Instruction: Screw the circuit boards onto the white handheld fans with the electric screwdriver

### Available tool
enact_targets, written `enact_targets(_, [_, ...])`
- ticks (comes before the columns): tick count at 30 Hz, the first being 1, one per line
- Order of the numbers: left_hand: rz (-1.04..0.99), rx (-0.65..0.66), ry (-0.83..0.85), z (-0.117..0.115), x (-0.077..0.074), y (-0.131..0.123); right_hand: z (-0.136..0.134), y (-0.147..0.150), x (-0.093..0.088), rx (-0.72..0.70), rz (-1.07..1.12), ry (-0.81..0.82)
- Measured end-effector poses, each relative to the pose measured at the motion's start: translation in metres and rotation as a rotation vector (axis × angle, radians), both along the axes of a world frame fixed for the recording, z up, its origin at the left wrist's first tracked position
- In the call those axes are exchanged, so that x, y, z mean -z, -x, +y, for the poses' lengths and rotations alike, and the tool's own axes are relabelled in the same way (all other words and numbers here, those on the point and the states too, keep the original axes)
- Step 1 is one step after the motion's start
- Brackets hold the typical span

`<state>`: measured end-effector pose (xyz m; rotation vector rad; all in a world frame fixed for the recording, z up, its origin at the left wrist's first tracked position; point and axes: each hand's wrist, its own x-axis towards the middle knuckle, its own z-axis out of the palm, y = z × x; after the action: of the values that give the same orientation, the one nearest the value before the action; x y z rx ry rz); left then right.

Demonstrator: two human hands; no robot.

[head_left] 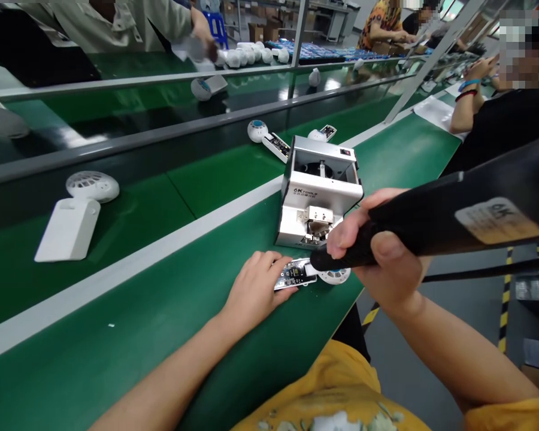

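well, my left hand (256, 287) lies open on the board (295, 274), with the fingers pressing its left end down. my right hand (381, 257) is wrapped tight round the black driver (453, 215). the driver's tip points down at the right end of the board, next to the white round fan head (335, 276). i cannot tell if the tip touches yet. the board lies at the near edge of the green table (161, 311), just in front of the silver box (318, 197).

here is what i think could go wrong. the board sits very near the edge, so a hard push could slide it off. the driver is long and leans over, so the tip could slip and scratch the board. it could also poke my left fingers, which are close by. i hold only one end of the board, so it could turn or tip up. my right knuckles are almost at the box, so i could bump it.

now the writing. the front of the box says "ok tools" in dark letters. the pale label on the driver shows a big "ok", and the small words below it are too tiny to read. the marks on the board are too small as well.

a white fan (78, 209) lies on the dark belt (130, 155), well apart to the left.
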<state>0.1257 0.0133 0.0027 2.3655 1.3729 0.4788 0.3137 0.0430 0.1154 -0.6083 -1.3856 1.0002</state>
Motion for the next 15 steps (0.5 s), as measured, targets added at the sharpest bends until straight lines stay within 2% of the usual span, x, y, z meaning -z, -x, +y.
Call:
enact_targets(4, [-0.008,-0.005,-0.001,0.0,-0.001,-0.001,0.001,0.003,0.014,-0.02,0.055,0.015])
enact_targets(11, [-0.005,0.003,0.018,-0.002,-0.002,-0.001,0.007,0.01,0.02,0.002,0.058,0.0])
enact_targets(15, [-0.01,0.001,0.031,-0.004,-0.001,-0.001,0.009,0.015,0.025,-0.046,0.057,-0.001])
